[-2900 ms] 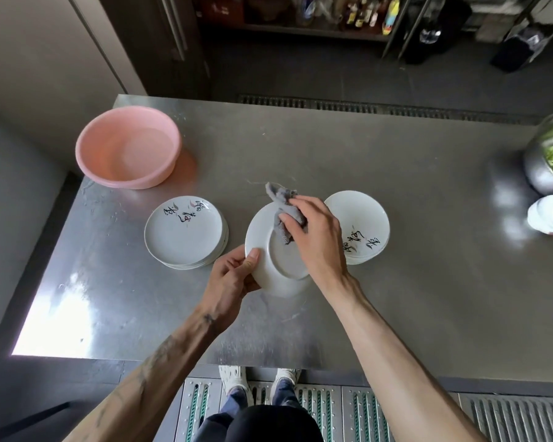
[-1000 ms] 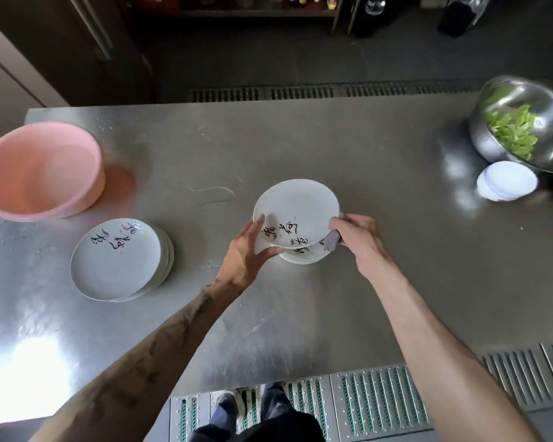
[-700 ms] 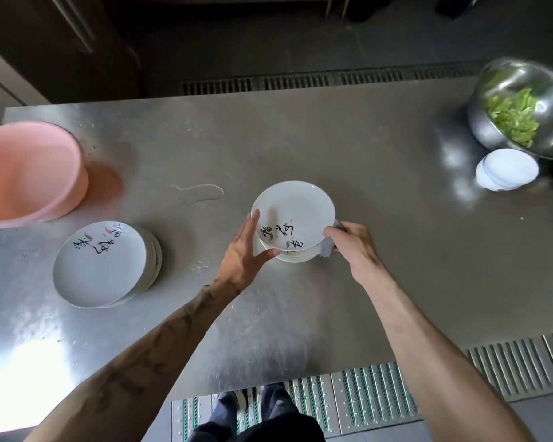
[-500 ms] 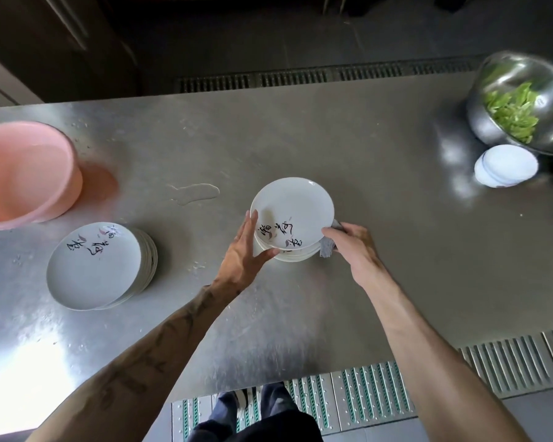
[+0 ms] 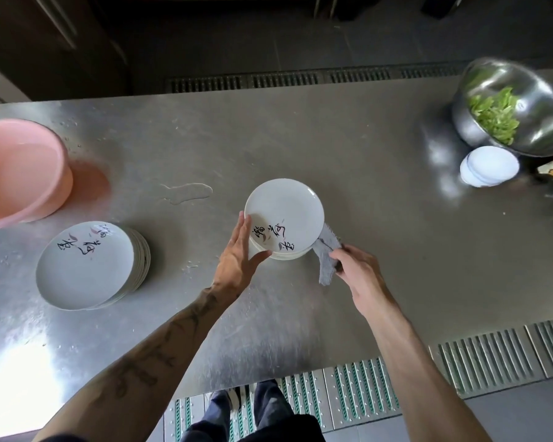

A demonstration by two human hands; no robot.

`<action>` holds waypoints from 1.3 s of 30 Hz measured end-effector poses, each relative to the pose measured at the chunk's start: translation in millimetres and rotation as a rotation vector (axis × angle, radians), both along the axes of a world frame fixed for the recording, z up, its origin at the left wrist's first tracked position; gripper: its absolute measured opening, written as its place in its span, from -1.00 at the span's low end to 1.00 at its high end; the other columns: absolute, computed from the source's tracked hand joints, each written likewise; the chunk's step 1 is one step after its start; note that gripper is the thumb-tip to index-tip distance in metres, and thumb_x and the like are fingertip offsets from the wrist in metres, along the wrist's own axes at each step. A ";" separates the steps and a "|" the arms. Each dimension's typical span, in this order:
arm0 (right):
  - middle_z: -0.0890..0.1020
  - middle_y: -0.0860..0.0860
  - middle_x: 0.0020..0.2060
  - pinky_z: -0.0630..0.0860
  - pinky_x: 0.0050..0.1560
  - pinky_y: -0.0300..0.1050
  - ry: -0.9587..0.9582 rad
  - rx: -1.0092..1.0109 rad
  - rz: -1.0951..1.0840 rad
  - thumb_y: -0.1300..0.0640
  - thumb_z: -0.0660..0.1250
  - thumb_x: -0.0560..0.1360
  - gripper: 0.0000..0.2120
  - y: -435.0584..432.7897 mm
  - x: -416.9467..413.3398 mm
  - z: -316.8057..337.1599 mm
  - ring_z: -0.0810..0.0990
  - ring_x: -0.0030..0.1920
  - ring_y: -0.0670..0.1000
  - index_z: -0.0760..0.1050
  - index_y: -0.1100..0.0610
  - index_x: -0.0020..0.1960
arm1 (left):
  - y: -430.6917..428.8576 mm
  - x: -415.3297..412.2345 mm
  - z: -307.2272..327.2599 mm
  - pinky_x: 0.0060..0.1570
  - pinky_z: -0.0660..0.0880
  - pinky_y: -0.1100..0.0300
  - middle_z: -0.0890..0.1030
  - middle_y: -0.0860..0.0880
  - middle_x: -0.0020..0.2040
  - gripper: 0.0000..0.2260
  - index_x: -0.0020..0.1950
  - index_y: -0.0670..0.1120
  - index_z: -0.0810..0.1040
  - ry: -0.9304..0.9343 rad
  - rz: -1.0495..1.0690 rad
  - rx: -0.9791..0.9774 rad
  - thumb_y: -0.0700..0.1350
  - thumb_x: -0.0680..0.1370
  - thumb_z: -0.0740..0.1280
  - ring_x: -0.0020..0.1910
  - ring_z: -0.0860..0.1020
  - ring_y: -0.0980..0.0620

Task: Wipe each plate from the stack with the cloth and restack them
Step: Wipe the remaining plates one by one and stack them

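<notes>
Looks like you're sitting at the restack bit of the cycle right now. Your left hand [image 5: 240, 253] is lying flat-fingered against the left rim of the top plate [image 5: 284, 215], thumb tucked at its near edge, so it's steadying the plate and not really gripping it. That plate is sitting on the centre stack [image 5: 288, 255] in the middle of the desk [image 5: 380, 218], looking slightly off-square to the ones under it. Your right hand [image 5: 355, 269] is pinching the grey cloth [image 5: 328, 253], which is dangling just right of the stack and brushing its edge. It isn't on any plate face.

My guess is this plate is getting nudged into line, and the other stack [image 5: 87, 266] at lower left is where the next one is coming from, though I can't tell for sure which pile is the wiped one.

For the next move, you're needing the left hand free to go over, hook a rim and lift a single plate without dragging its neighbour. The cloth hand should be bunching the fabric up so it's wiping with a pad, not a tail. There's also a puddle [image 5: 189, 191] between the piles that you'll want to avoid.
</notes>
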State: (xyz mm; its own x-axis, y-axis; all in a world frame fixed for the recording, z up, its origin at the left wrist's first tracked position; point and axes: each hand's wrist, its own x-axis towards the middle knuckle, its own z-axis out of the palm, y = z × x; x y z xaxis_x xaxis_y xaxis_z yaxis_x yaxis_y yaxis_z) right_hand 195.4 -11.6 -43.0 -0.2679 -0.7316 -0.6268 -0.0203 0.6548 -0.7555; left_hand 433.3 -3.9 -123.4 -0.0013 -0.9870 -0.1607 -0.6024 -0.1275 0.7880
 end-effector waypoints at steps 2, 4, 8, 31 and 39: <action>0.49 0.10 -0.29 0.49 -0.16 -0.12 -0.005 -0.042 -0.024 0.36 0.30 0.51 -0.84 5.0 1.8 5.3 0.40 -0.25 0.05 0.55 0.25 -0.23 | 0.9 1.5 -0.2 0.43 0.20 0.13 0.01 0.01 0.69 -0.19 0.69 0.01 0.00 0.016 0.005 0.015 -0.01 0.60 0.45 0.57 0.11 0.15; 0.51 0.11 -0.27 0.49 -0.22 -0.15 0.003 -0.092 -0.024 0.33 0.32 0.52 -0.89 7.2 6.2 11.3 0.42 -0.25 0.04 0.57 0.27 -0.18 | 3.2 5.8 1.0 0.49 0.20 0.10 0.05 0.01 0.69 -0.23 0.69 -0.01 0.04 0.032 0.000 0.015 -0.01 0.61 0.43 0.62 0.14 0.05; 0.58 0.10 -0.25 0.55 -0.28 -0.24 -0.045 -0.183 0.062 0.31 0.35 0.53 -0.89 1.2 34.4 18.5 0.50 -0.24 0.04 0.63 0.19 -0.13 | 19.5 31.9 12.5 0.54 0.21 0.13 0.19 -0.04 0.66 -0.34 0.66 -0.09 0.18 0.005 0.032 -0.030 0.01 0.64 0.39 0.61 0.21 0.01; 0.60 0.02 -0.31 0.54 -0.34 -0.31 0.043 -0.154 0.350 0.32 0.36 0.51 -0.82 10.4 184.9 -10.9 0.53 -0.34 -0.10 0.66 0.10 -0.16 | 107.7 319.0 34.1 -0.09 0.40 0.08 0.49 -0.16 0.03 -0.58 0.12 -0.25 0.55 -0.185 0.763 0.207 -0.21 0.37 0.63 -0.05 0.49 -0.15; 0.62 0.05 -0.27 0.64 -0.21 -0.16 0.067 -0.151 0.349 0.28 0.36 0.49 -0.87 19.2 177.3 -10.3 0.54 -0.24 -0.03 0.67 0.13 -0.14 | 110.9 313.7 35.6 -0.02 0.56 -0.07 0.60 -0.23 0.01 -0.61 0.10 -0.25 0.56 -0.150 0.869 0.179 -0.26 0.37 0.63 -0.03 0.59 -0.24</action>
